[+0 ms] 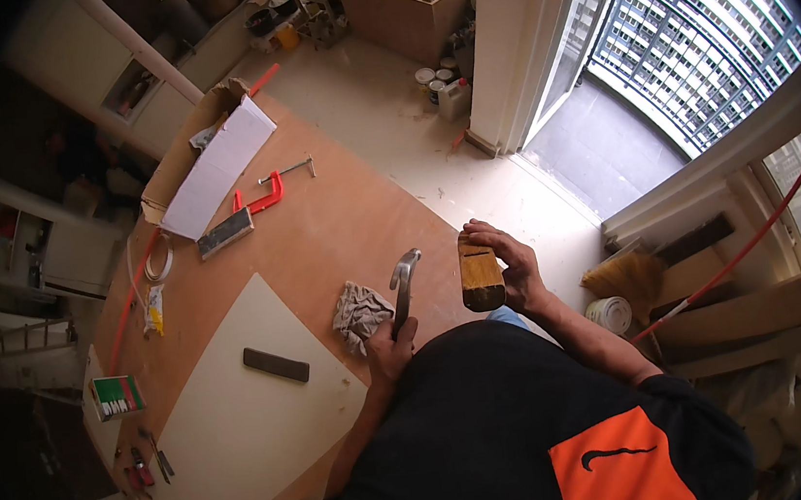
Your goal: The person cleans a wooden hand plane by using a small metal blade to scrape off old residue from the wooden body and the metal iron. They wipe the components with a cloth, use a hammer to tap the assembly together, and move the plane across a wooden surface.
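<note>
left hand [391, 351] holds hammer [404, 290]; right hand [521, 271], wooden block [482, 278]

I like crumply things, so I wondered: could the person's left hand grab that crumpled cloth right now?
Probably not as things stand: the left hand is very near the crumpled cloth, but it is already gripping a hammer.

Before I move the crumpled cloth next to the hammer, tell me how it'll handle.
The cloth is probably floppy, since it lies in loose, crumpled folds. It looks likely to be light for its bulk, being just bunched fabric. Its uneven, low heap should slide or bunch up rather than roll.
</note>
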The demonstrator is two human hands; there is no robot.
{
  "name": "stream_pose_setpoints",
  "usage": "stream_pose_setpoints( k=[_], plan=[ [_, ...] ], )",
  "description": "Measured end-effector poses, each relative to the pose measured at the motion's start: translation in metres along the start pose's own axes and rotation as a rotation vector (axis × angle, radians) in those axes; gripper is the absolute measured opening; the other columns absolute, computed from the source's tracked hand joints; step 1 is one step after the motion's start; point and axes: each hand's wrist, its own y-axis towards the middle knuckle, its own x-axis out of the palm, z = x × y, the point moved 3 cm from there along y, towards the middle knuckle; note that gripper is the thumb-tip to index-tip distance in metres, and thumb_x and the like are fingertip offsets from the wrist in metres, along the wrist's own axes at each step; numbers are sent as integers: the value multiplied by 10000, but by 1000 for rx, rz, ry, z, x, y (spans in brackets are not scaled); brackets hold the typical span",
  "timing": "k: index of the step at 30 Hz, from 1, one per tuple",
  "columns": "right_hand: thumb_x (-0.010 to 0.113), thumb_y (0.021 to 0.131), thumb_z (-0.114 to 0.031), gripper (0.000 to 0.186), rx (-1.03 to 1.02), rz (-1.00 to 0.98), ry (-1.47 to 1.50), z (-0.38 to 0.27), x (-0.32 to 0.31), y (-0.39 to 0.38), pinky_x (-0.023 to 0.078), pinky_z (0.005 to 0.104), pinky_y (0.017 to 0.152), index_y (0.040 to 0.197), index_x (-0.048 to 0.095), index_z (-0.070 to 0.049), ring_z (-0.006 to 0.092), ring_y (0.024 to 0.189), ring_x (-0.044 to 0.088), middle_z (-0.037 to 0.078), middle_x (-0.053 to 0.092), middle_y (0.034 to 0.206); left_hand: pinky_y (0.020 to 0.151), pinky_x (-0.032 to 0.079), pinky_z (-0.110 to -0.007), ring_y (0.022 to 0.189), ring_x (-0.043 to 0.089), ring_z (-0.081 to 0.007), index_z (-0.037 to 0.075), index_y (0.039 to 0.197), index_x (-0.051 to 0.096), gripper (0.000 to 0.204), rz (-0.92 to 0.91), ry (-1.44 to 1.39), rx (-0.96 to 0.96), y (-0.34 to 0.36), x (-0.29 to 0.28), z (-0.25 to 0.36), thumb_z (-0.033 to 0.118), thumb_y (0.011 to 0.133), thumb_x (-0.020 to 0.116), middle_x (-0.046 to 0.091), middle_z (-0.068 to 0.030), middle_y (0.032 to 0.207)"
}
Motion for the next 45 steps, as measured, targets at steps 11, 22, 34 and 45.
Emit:
stream_pose_setpoints(
  k=[11,22,34,45],
  plan=[
    [846,812,-11,471,137,33,187,11,0,-7,466,406,1133,1240,648,-2,325,1346,580,180,660,1336,557,447,-315,598,577,-119,-12,803,669,435,-21,35,1,2,4,2,393,935,754,605,-32,629],
    [800,845,33,489,199,4,270,24,-2,-13,432,414,1177,1297,613,18,309,1416,503,192,604,1402,556,431,-312,600,556,-111,-14,823,665,444,-64,33,37,8,6,-10,404,951,743,596,-25,641],
    [758,931,-208,393,541,59,593,36,2,3,550,336,886,1246,622,-17,162,994,660,87,707,1122,520,486,-276,537,576,-169,-29,1048,621,516,-351,-429,-144,28,-23,35,486,1028,612,592,-82,677],
    [682,1000,-310,385,659,100,1035,16,37,79,627,396,731,1221,522,-38,259,889,727,167,687,1121,504,495,-315,518,554,-169,-5,983,617,633,-238,-839,-9,30,-68,97,627,954,641,549,-77,634]
  ],
)
